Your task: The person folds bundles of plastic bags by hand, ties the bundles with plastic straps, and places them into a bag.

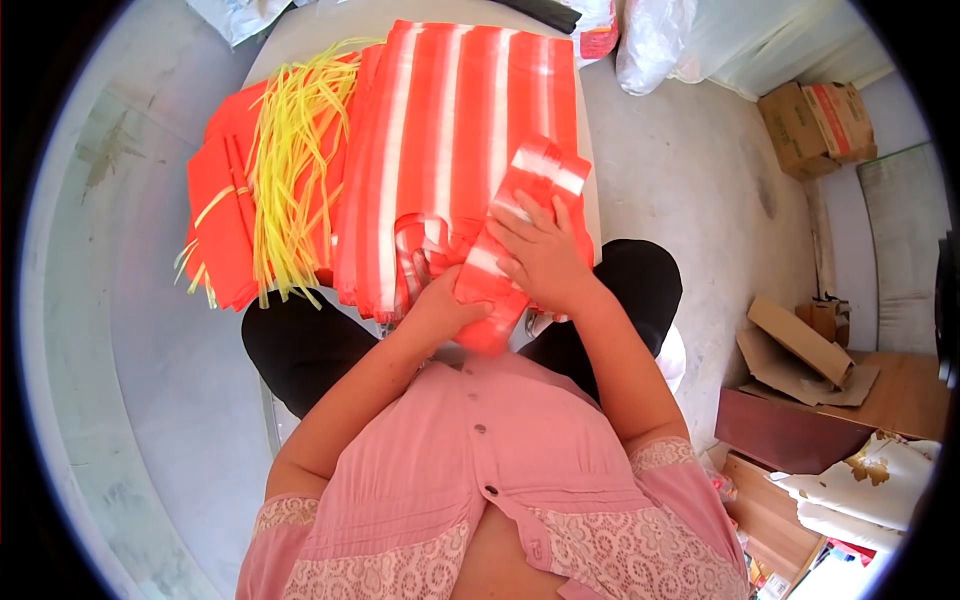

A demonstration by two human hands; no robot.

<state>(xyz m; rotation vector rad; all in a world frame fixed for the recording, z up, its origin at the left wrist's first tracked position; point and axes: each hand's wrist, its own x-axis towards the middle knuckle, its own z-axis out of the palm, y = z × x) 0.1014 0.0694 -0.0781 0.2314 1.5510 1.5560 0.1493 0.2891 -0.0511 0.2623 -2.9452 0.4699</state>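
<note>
A folded red-and-white striped plastic bag [487, 262] lies slantwise over the near right corner of a stack of similar striped plastic bags [470, 110]. My left hand [447, 308] grips the near end of the folded bag, thumb on top and the other fingers out of sight. Higher up on the same bag, my right hand [545, 250] rests with fingers stretched out and spread across its surface. Beside my left hand, the near edge of the stack is curled and rumpled. A bunch of thin yellow strips [295, 170] drapes to the left of the stack.
Tied red bundles [215, 215] lie at the left on the light stool or table [330, 30], which stands between my knees. Cardboard boxes [815, 125] sit by the far right wall. A wooden cabinet [780, 425] with flattened cardboard [800, 350] on top is at right.
</note>
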